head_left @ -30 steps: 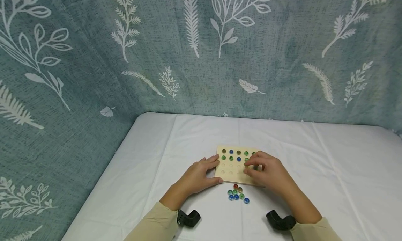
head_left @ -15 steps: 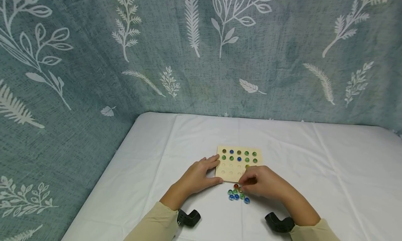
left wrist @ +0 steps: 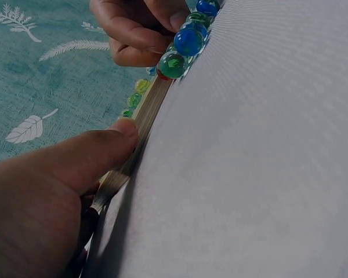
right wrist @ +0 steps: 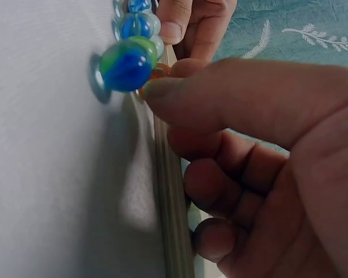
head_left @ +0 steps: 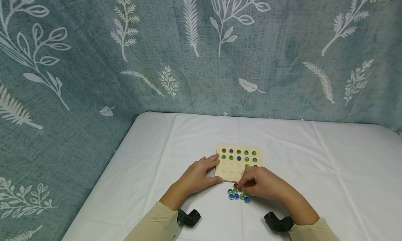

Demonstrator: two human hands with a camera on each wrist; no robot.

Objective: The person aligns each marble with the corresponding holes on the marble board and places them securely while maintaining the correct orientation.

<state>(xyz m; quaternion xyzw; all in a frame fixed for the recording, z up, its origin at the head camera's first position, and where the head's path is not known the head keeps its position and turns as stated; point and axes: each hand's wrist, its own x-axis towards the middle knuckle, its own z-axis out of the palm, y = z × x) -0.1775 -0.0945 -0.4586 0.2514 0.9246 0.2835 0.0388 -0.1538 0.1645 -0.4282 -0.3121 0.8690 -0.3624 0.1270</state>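
Note:
A pale wooden board (head_left: 231, 168) with rows of round hollows lies on the white cloth. Glass marbles fill its two back rows, and a yellow marble (head_left: 247, 165) sits in the row in front of them. My left hand (head_left: 199, 174) rests at the board's left side, fingers extended, its thumb (left wrist: 119, 136) against the front edge. Just in front of the board, my right hand (head_left: 265, 182) pinches an amber marble (right wrist: 160, 71) between thumb and index finger, beside a blue and green marble (right wrist: 127, 69). The hand covers the board's front right corner.
A loose cluster of blue, green and red marbles lies before the board, with a blue marble (head_left: 246, 199) nearest me and a red marble (head_left: 235, 185) by the board's edge. Behind the white table (head_left: 176, 136) hangs a teal leaf-patterned curtain (head_left: 201, 84).
My right hand has left the board's right part, leaving the yellow marble in a hollow, and has come down to the loose marbles, taking hold of the amber one. The left hand stays put.

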